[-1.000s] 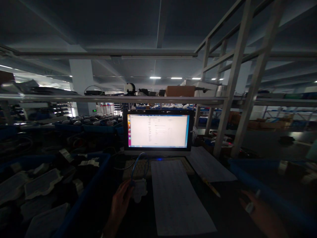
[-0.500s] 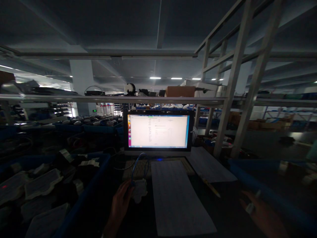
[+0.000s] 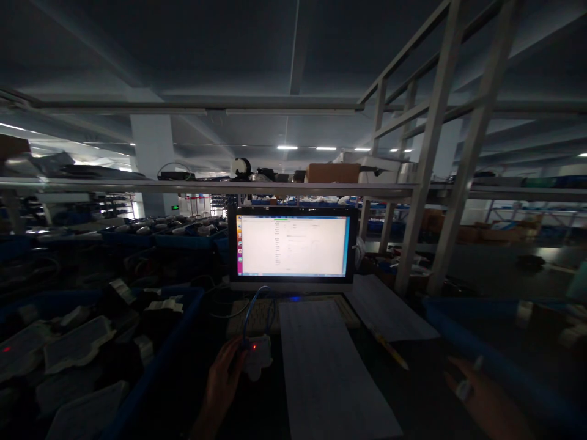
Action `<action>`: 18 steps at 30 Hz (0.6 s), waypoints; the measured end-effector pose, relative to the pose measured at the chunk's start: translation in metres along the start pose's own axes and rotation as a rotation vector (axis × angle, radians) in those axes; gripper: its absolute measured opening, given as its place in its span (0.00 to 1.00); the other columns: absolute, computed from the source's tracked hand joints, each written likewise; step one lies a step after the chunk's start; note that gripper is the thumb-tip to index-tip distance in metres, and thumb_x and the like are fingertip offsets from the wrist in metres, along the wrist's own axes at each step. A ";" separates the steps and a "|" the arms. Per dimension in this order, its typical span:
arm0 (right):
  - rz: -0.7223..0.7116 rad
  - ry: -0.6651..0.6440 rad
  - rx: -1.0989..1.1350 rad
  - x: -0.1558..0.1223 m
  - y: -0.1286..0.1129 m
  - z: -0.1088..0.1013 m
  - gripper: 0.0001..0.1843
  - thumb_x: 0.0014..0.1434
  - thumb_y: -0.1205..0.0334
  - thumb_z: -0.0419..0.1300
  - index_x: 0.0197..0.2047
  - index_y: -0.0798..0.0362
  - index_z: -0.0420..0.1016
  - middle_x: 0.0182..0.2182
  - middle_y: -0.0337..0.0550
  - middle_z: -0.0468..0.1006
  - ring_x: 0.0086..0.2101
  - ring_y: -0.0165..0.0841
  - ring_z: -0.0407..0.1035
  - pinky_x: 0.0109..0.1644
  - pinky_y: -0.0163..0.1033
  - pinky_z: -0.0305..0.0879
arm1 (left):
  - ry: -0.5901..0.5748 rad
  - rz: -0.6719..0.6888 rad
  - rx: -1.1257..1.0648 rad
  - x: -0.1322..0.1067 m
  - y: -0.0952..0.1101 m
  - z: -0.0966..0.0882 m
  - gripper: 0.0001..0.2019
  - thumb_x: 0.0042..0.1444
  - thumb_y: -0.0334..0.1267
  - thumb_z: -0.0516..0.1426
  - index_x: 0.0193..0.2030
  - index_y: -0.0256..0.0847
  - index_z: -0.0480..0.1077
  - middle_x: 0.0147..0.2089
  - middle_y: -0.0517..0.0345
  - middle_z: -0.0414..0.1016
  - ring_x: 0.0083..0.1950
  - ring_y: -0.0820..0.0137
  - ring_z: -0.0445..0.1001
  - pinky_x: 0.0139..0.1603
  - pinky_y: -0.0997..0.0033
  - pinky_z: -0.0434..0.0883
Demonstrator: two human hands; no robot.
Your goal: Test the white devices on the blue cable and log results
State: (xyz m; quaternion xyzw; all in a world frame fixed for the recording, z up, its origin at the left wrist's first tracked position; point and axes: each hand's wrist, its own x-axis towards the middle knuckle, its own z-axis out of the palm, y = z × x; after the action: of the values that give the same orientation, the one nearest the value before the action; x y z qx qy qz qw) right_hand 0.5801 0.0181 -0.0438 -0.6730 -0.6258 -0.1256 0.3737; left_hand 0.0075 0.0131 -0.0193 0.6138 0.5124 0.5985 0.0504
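A small white device [image 3: 259, 357] with a lit red light lies on the dark bench below the monitor. My left hand [image 3: 223, 373] is closed at its left edge, fingers pinching the plug end of a blue cable [image 3: 247, 316] that loops up toward the keyboard. The plug itself is mostly hidden by my fingers. At the lower right, my right hand [image 3: 481, 391] hovers near a blue bin, fingers curled. Pale bits show between its fingers; the dimness hides what they are. Between the hands lies a long paper sheet [image 3: 330, 366].
A lit monitor [image 3: 293, 244] stands ahead, with a keyboard [image 3: 257, 313] before it. Another sheet [image 3: 389, 305] and a yellow pen [image 3: 392, 352] lie to the right. The left blue bin [image 3: 183, 324] holds several white devices; another blue bin [image 3: 440, 311] stands right. A shelf [image 3: 206, 185] crosses above.
A red light now glows on the white device by my left hand. The view has shifted very slightly; both hands stay nearly in place.
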 end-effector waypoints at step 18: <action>-0.027 0.013 0.067 0.004 0.010 0.003 0.15 0.47 0.50 0.52 0.32 0.46 0.76 0.26 0.46 0.80 0.27 0.44 0.75 0.30 0.47 0.72 | 0.047 0.068 -0.003 -0.001 -0.006 0.003 0.23 0.54 0.60 0.52 0.40 0.44 0.77 0.41 0.51 0.81 0.42 0.62 0.80 0.43 0.66 0.78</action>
State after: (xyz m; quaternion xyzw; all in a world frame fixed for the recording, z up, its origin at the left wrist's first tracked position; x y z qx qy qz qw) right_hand 0.5895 0.0240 -0.0474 -0.6507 -0.6363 -0.1141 0.3985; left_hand 0.0067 0.0165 -0.0246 0.6165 0.4913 0.6150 0.0188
